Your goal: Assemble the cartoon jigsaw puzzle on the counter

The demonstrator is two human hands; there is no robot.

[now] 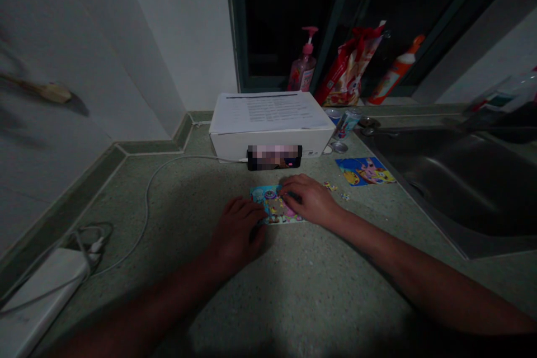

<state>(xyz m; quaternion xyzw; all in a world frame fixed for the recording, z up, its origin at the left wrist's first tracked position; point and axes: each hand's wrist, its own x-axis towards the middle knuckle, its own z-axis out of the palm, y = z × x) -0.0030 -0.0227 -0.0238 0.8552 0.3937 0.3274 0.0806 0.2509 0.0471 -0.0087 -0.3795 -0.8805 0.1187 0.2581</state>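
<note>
A small, colourful jigsaw puzzle (274,210) lies flat on the counter, its pieces mostly fitted together. My left hand (240,229) rests palm down at its left edge, fingers stretched out and touching the border. Over the upper right part of the puzzle is my right hand (308,198), thumb and forefinger drawn together at the surface. Whatever sits between those fingertips is hidden. Just right of this hand are a few loose puzzle pieces (330,186). A blue picture card (364,171) with cartoon figures lies farther right.
A phone (274,158) on a cable leans against a white box (268,117) behind the puzzle. A can (347,123) stands beside the box. The metal sink (465,179) is at right, a power strip (50,291) at left. A pump bottle (302,70) stands by the window.
</note>
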